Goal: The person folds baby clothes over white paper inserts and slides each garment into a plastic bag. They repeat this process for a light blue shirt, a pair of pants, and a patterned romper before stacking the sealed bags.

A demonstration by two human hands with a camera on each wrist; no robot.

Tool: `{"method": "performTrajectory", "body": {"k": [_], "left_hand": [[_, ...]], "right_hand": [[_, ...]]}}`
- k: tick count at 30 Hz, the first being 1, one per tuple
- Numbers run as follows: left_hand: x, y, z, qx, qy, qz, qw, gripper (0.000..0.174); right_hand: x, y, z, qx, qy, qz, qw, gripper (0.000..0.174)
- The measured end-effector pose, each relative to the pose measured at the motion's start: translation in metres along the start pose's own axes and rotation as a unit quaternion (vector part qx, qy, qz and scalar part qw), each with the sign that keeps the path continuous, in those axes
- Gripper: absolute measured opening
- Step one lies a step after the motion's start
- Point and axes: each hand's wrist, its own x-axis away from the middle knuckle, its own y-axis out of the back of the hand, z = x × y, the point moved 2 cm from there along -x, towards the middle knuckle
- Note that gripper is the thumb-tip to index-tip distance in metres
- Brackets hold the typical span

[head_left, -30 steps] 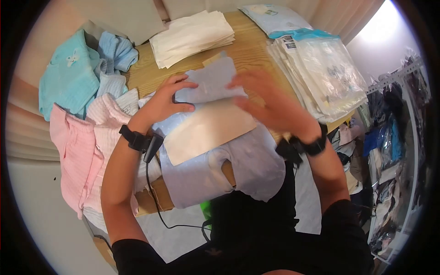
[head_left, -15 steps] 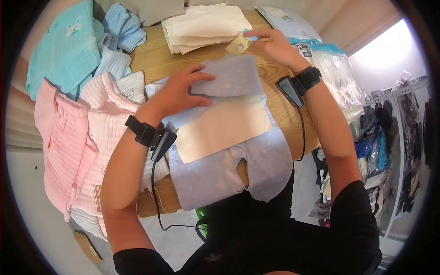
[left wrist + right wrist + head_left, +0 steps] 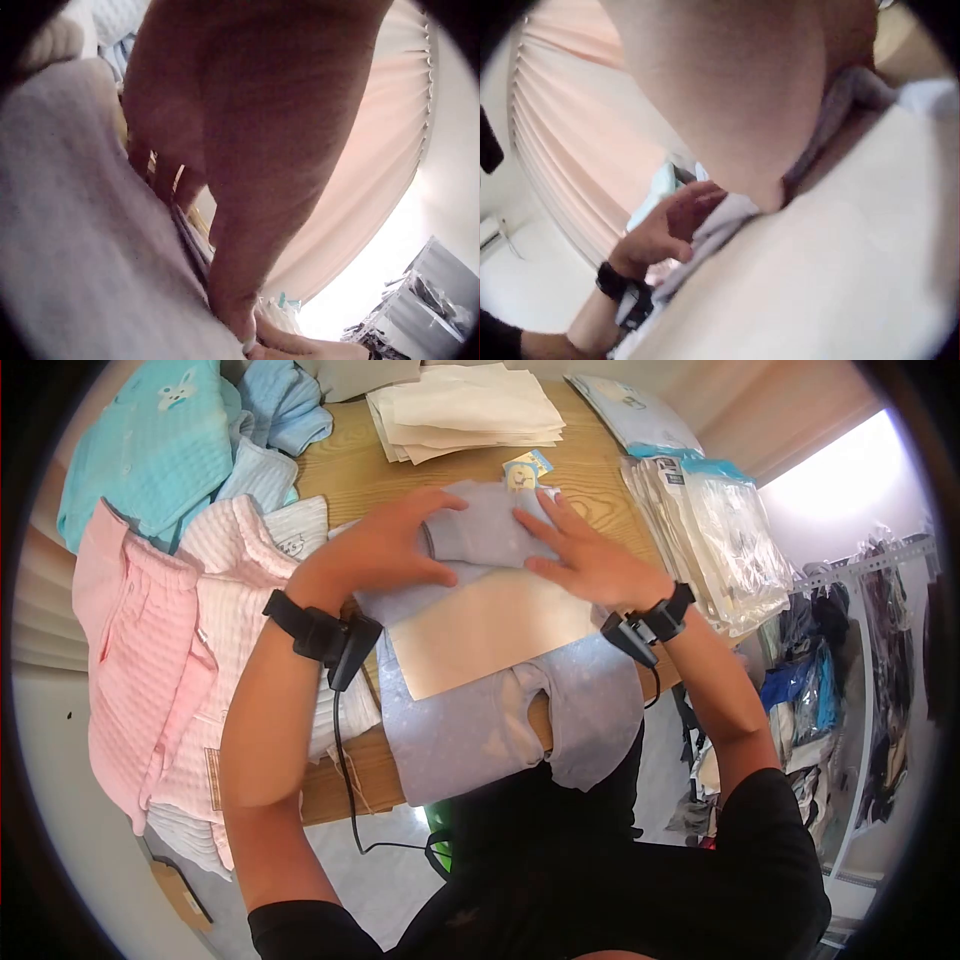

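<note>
A pale grey-blue garment [image 3: 450, 735] lies on the wooden table, with a cream sheet [image 3: 490, 630] across its middle. Its upper part is folded down over the sheet's top edge. The left hand [image 3: 385, 550] rests on the fold's left side, thumb and fingers spread. On the fold's right side lies the right hand [image 3: 595, 560], fingers extended. A yellow and blue tag [image 3: 522, 475] sticks out at the garment's top edge, just beyond the right fingertips. In the right wrist view, the right thumb touches the fold beside the sheet [image 3: 840, 247].
A stack of cream sheets [image 3: 465, 410] lies at the back. Plastic-bagged items [image 3: 700, 540] are at the right. Pink garments [image 3: 140, 660] and turquoise clothing [image 3: 150, 450] lie at the left. Beyond the table's right side stands a rack with bagged clothes [image 3: 820, 680].
The right hand has let go of the tag and come down onto the folded part. The tag now lies by the garment's top edge. The left hand stays at the fold's left side.
</note>
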Motion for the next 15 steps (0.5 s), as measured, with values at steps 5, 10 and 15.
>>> {"method": "performTrajectory", "body": {"k": [5,10,15], "left_hand": [[0.008,0.018,-0.003,-0.061,0.028,0.030,0.997,0.091],[0.019,0.011,-0.021,-0.112,0.053,0.046,0.991,0.105],[0.019,0.004,-0.022,-0.158,0.056,0.081,0.983,0.110]], "right_hand": [[0.000,-0.012,0.007,0.020,-0.008,-0.034,0.999,0.070],[0.003,-0.012,-0.003,-0.151,0.033,-0.058,0.986,0.069],[0.042,0.021,0.031,-0.129,0.067,-0.038,0.989,0.083]]}}
